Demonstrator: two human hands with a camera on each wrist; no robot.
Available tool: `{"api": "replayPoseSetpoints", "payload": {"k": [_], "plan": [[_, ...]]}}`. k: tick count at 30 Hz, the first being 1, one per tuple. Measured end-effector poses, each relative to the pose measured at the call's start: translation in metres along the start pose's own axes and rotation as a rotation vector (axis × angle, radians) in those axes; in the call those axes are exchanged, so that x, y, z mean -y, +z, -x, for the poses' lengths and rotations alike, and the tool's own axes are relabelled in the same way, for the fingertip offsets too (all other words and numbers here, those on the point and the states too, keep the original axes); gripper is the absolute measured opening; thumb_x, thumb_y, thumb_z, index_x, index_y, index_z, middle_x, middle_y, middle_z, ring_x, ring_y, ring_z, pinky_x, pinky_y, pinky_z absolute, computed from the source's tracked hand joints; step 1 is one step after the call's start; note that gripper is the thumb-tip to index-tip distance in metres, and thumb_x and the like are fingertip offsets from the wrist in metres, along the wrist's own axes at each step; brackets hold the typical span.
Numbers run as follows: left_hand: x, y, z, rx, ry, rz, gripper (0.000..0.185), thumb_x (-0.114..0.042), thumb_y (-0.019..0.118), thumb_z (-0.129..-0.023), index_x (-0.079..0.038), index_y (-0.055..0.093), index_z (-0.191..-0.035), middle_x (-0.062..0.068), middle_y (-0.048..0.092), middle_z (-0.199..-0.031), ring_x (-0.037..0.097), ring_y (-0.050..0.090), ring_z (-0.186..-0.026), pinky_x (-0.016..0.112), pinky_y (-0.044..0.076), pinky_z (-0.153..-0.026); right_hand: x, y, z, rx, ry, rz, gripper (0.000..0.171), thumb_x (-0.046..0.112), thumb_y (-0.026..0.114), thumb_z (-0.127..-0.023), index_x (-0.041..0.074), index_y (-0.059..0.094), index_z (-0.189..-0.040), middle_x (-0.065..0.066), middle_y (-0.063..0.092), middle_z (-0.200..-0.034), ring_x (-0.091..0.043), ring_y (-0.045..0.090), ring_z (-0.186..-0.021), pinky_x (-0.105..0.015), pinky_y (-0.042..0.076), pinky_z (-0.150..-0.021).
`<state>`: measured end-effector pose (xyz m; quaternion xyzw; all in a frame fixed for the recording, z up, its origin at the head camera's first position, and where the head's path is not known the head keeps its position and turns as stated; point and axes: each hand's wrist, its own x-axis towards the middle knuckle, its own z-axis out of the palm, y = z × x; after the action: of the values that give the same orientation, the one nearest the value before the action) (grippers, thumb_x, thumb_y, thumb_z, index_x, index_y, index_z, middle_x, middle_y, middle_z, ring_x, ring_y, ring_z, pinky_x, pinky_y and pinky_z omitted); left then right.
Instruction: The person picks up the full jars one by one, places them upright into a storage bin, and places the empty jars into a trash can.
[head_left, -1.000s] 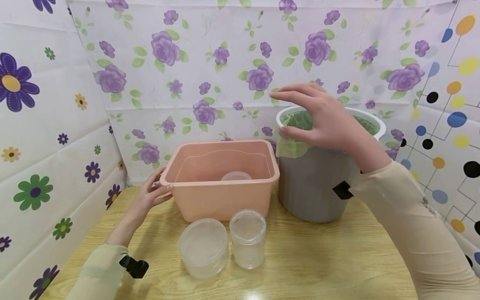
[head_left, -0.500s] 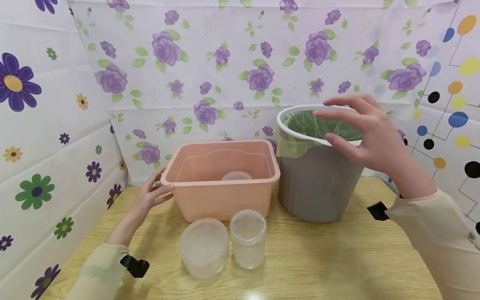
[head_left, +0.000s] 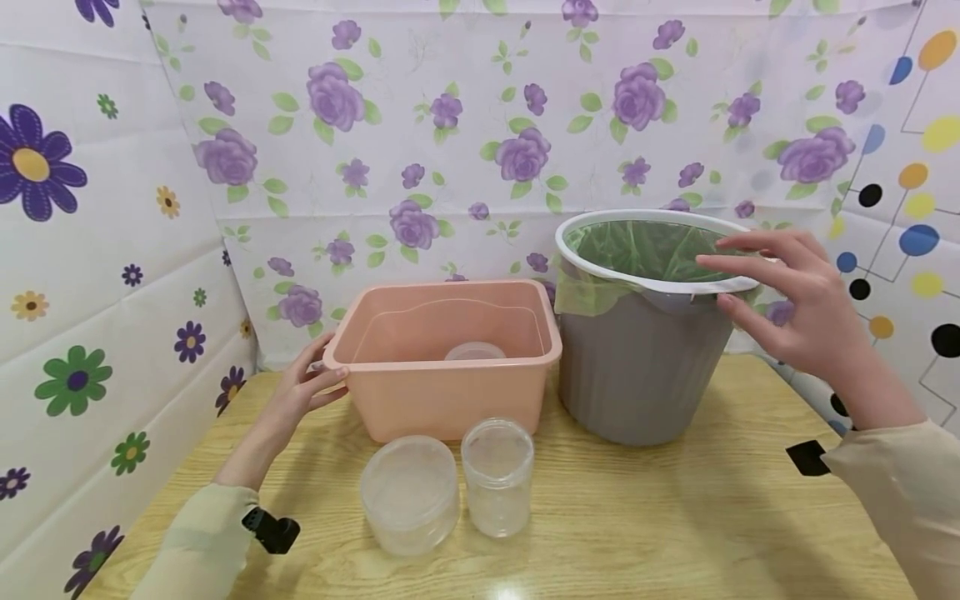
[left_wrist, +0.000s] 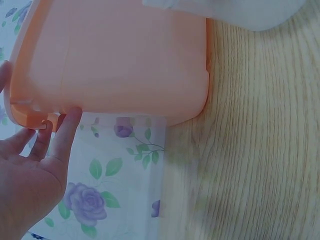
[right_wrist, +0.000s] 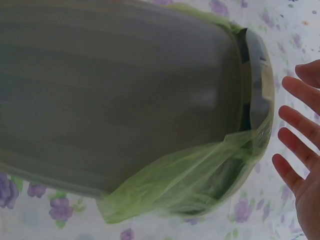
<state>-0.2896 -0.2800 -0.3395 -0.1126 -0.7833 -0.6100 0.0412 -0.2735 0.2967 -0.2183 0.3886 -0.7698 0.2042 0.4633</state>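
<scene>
Right hand (head_left: 806, 304) farther right, beside bin (head_left: 637, 358)

Right hand (head_left: 804, 304) moved — rightward; bin (head_left: 637, 367) more exposed.

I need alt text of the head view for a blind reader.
A person's left hand holds the left end of a pink tub, while the right hand hovers near a grey bin with a green liner. Two clear round containers stand before the tub on a wooden table.
</scene>
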Motion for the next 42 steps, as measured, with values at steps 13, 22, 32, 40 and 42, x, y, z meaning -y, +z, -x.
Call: {"api": "replayPoseSetpoints", "payload": {"k": [13,22,32,40,42], "plan": [[0.000,-0.001,0.001,-0.001,0.006,-0.007,0.070,-0.023,0.055,-0.101,-0.018,0.017,-0.160,0.017,0.032,-0.141,-0.003,0.058,-0.106,0.025,0.057,-0.091,-0.015,-0.004,0.018,0.007,0.030,0.053,0.060,0.062,0.054,-0.093,0.011,0.073,-0.120,-0.020,0.062,-0.127,-0.006,0.043,-0.129,-0.017,0.026,-0.110],[0.001,0.000,0.000,-0.008,0.008,-0.005,0.070,-0.024,0.055,-0.101,-0.018,0.018,-0.160,0.017,0.033,-0.141,-0.004,0.058,-0.105,0.024,0.057,-0.090,-0.016,0.001,0.021,-0.056,0.007,-0.023,0.060,0.057,0.059,-0.092,0.003,0.074,-0.113,-0.019,0.066,-0.114,0.000,0.046,-0.125,-0.015,0.030,-0.108],[0.003,0.000,-0.001,-0.007,0.001,0.017,0.070,-0.023,0.055,-0.101,-0.017,0.018,-0.160,0.014,0.034,-0.138,-0.003,0.058,-0.104,0.023,0.057,-0.089,0.000,0.010,0.021,-0.168,-0.009,-0.107,0.057,0.050,0.064,-0.092,-0.005,0.074,-0.098,-0.014,0.068,-0.101,0.004,0.049,-0.118,-0.017,0.034,-0.104],[0.003,-0.001,-0.002,-0.010,0.004,0.018,0.070,-0.022,0.056,-0.101,-0.017,0.018,-0.159,0.010,0.036,-0.135,-0.003,0.059,-0.105,0.021,0.057,-0.088,-0.007,0.013,0.026,-0.150,0.046,-0.115,0.056,0.050,0.065,-0.091,-0.004,0.074,-0.103,-0.014,0.064,-0.105,0.002,0.045,-0.117,-0.018,0.030,-0.102],[0.003,-0.001,-0.002,-0.011,0.006,0.019,0.070,-0.022,0.056,-0.101,-0.017,0.018,-0.159,0.010,0.036,-0.135,-0.003,0.059,-0.105,0.021,0.057,-0.088,-0.011,0.016,0.028,-0.141,0.069,-0.125,0.054,0.048,0.067,-0.091,-0.003,0.074,-0.105,-0.009,0.063,-0.106,0.002,0.043,-0.117,-0.018,0.028,-0.100]]}}
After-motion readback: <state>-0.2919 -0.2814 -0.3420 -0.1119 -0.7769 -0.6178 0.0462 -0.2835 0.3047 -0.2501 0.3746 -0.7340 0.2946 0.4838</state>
